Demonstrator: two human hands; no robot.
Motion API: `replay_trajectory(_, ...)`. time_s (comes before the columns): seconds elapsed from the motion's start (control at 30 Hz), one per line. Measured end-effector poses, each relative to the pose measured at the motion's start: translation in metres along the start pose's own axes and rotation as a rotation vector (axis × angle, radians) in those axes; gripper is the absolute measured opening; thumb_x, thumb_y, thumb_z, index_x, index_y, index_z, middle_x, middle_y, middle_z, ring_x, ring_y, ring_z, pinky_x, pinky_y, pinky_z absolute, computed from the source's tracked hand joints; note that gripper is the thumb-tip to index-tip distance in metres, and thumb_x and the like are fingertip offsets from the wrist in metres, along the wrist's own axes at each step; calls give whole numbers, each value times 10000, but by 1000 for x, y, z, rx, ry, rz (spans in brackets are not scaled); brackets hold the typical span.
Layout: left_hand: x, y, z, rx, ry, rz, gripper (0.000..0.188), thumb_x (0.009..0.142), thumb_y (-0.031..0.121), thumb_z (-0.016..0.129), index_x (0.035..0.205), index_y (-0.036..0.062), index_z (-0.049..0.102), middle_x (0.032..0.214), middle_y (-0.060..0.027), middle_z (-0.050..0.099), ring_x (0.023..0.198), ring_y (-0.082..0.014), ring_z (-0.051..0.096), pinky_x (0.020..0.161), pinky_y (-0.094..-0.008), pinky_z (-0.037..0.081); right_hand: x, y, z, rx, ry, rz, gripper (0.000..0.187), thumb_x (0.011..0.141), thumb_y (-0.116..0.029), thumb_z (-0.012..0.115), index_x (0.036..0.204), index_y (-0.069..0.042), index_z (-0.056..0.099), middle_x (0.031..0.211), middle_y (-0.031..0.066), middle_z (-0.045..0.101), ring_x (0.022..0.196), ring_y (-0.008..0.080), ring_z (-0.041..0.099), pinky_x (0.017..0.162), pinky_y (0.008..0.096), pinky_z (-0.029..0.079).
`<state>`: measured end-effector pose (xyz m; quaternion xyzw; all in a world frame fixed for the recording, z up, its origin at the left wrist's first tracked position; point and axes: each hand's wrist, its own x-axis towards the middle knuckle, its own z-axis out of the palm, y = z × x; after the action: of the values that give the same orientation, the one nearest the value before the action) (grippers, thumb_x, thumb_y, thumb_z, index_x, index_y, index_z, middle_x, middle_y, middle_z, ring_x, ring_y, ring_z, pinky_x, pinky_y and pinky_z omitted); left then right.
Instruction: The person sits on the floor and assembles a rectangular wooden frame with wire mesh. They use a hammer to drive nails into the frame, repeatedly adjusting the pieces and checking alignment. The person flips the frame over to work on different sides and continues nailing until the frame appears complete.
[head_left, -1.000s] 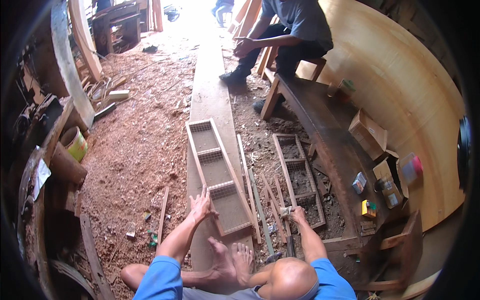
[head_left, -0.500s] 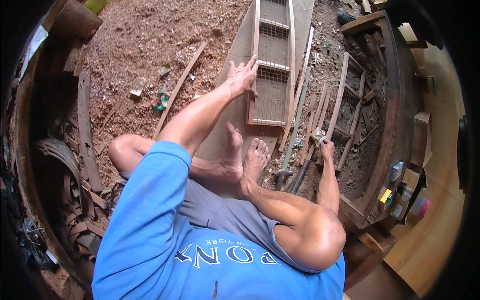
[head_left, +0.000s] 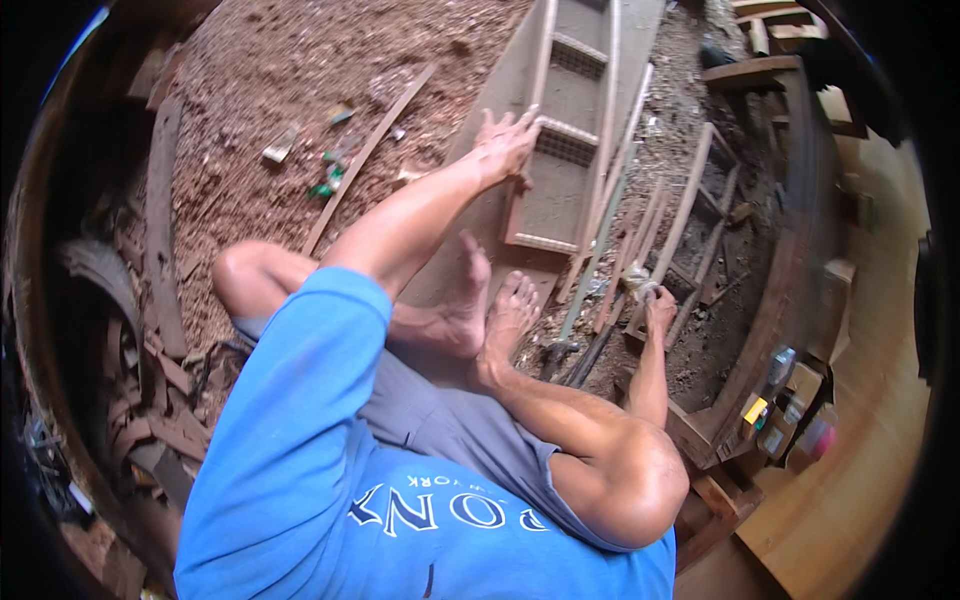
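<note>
A long wooden frame with wire mesh and crossbars (head_left: 566,130) lies on a flat board (head_left: 462,205) in front of my feet. My left hand (head_left: 508,152) rests on its left rail, fingers stretched out and spread. Off to the right, my right hand (head_left: 660,306) is at a small crumpled, pale clear plastic bag (head_left: 637,280), fingertips drawn together at its edge. Whatever lies between those fingertips is too small to make out. Near my right foot lies a hammer (head_left: 560,350), its head beside dark handles.
A second meshed frame (head_left: 690,205) and thin wood strips (head_left: 632,240) lie right of the board. Wood shavings (head_left: 270,80) cover the ground at left, with a loose slat (head_left: 370,155). A thick curved wooden beam (head_left: 775,300) and small boxes (head_left: 790,400) border the right side.
The whole view has shifted and tilted slightly. My left hand stays on the frame's rail. My right hand remains at the plastic bag, its fingers now more bunched at the bag's edge.
</note>
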<state>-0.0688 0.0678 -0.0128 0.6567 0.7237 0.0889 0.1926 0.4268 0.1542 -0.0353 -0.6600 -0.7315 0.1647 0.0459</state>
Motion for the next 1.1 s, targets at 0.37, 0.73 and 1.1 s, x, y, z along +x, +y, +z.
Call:
replay_trajectory(0.37,-9,10,9,208,273,244,662,659,414,872,1143,38,621,1250,-137,509,1194,-328,458,1027,-474,329,-19,-18,10,269,248,223,269,732,-246,710,894,-38,765,818,196,723,809,348,715,755,412,531)
replay_trajectory(0.73,-30,14,27,46,300,412,78,801,180,628,831,120,668,928,-52,594,987,-229,586,921,-411,395,-22,-46,-10,396,474,231,190,870,-196,685,875,-9,647,760,146,696,750,273,702,691,397,528)
replay_trajectory(1.1,-44,15,32,14,468,402,59,805,116,654,849,77,642,894,-64,638,860,-243,624,883,-367,474,-75,-230,35,1059,-232,-48,173,956,-113,675,1102,-24,696,869,29,686,716,90,621,657,232,525)
